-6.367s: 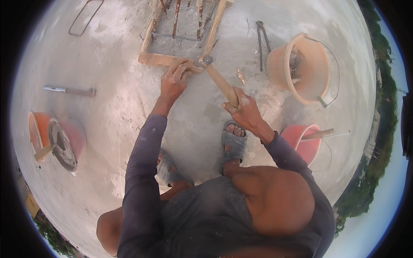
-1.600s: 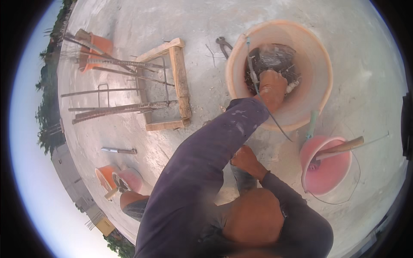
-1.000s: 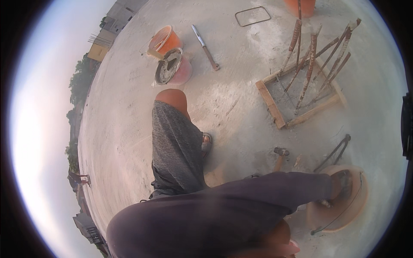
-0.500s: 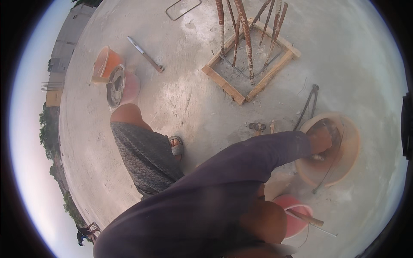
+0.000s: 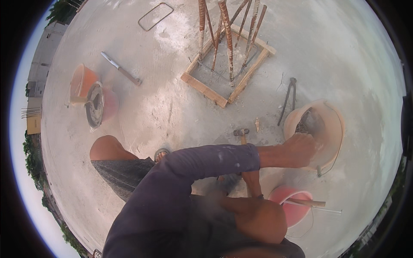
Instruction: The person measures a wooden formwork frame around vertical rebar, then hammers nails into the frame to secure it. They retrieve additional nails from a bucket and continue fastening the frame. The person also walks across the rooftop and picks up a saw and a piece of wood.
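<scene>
Underfoot everywhere: a rough concrete floor [image 5: 142, 107], pale grey, dusty and scuffed, bending away toward the rim of the view.

Upper middle: a square frame of raw wooden boards [image 5: 202, 84] flat on the floor, with a cluster of rusty, ribbed steel bars [image 5: 227, 38] rising from inside it, and a thin wire loop lying within the square.

At the right: a large round tub [image 5: 333, 118], pale orange plastic with a smooth thick rim, grey tangled matter inside. Left hand [image 5: 301, 149] stretched across the body in a purple, paint-flecked sleeve, resting on the tub's near rim; fingers curled over the edge into the tub, the grip too hidden to tell whether closed on anything.

Lower right, near the tub but apart from it: a smaller pink bucket [image 5: 292, 210], round, with a wooden handle [image 5: 307, 202] lying across its mouth and a thin wire bail.

Far left: an orange bucket [image 5: 81, 81] tipped on its side, touching a round, dark, cement-crusted pan [image 5: 94, 105] backed by something reddish.

Right hand [image 5: 253, 182] low between the knees, mostly covered by the left arm, closed on a wooden shaft; the dark steel head of the hammer [image 5: 241, 132] just above on the floor.

Smaller still: long-handled dark pincers [image 5: 289, 99] left of the tub, a trowel with grey blade and wooden handle [image 5: 120, 69], a bent rectangular wire stirrup [image 5: 155, 16] at the top, a small pale chip [image 5: 257, 124] beside the hammer head.
</scene>
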The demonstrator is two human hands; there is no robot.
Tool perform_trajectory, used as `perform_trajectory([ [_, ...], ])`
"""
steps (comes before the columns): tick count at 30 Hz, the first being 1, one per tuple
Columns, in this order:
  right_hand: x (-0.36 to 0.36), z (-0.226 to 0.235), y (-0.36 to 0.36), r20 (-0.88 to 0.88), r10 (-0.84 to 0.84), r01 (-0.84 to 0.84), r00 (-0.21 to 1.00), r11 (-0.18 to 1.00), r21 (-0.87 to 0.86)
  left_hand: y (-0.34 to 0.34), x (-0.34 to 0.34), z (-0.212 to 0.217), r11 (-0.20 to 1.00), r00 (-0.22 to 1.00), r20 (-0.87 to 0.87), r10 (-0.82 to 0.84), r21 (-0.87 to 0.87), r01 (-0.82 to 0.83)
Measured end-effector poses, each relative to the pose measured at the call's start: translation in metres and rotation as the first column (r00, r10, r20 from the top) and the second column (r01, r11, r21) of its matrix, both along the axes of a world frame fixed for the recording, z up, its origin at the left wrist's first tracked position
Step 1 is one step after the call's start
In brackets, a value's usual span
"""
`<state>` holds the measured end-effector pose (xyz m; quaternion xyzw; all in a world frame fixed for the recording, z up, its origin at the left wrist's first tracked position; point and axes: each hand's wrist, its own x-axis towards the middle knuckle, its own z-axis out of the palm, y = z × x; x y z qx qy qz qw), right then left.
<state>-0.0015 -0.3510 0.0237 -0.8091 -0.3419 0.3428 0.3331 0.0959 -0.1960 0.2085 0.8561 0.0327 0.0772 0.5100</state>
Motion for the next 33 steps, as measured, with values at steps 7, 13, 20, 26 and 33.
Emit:
perform_trajectory([
  [7,-0.012,0.024,0.010,-0.164,-0.098,0.052,0.982,0.962,-0.267,0.112,-0.180,-0.008,-0.011,0.864,-0.239,0.443,-0.965,-0.261],
  [13,-0.025,0.032,0.031,-0.229,-0.142,0.078,0.963,0.960,-0.270,0.177,-0.272,-0.131,-0.143,0.648,-0.358,0.672,-0.921,-0.362],
  [20,-0.051,0.049,0.053,-0.212,-0.049,-0.005,0.976,0.969,-0.246,0.208,-0.284,-0.194,0.002,0.534,-0.409,0.740,-0.792,-0.610],
  [26,-0.064,0.064,0.069,-0.298,-0.072,-0.012,0.952,0.963,-0.270,0.221,-0.277,-0.193,0.217,0.359,-0.221,0.907,-0.487,-0.846],
  [33,-0.053,0.065,0.080,-0.111,0.134,-0.155,0.985,0.966,-0.206,0.226,-0.266,-0.203,0.169,0.156,0.130,0.979,-0.092,-0.981],
])
